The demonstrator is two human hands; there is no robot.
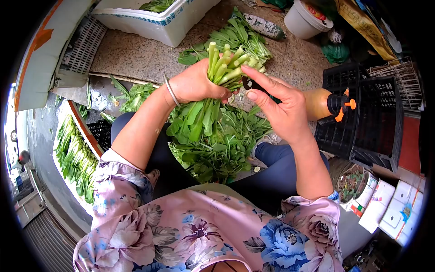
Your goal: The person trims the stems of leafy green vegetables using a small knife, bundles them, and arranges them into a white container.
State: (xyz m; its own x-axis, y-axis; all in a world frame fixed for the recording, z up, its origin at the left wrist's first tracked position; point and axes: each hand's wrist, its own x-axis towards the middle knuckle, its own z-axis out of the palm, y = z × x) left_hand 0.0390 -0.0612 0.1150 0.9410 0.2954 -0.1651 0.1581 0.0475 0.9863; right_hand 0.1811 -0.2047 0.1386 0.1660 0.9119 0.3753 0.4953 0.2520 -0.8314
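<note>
My left hand point(199, 82) is closed around a bunch of leafy greens point(225, 68), thick pale-green cut stems pointing up and away, leaves hanging below the fist. Close to the stems' right side, my right hand point(283, 102) pinches a small dark tool point(249, 83) between thumb and fingers. It looks like a short blade, but most of it is hidden by the hand. Beneath both hands, a heap of loose greens point(217, 149) lies on the ground between my legs. More greens point(242, 38) lie just beyond the held bunch.
A white foam box point(174, 22) stands at the far left; another foam box on the left holds rows of greens point(74, 158). To the right are an orange-nozzled spray bottle point(319, 103), black crates point(376, 122) and a white bucket point(306, 22). A wrapped cylinder point(265, 26) lies ahead.
</note>
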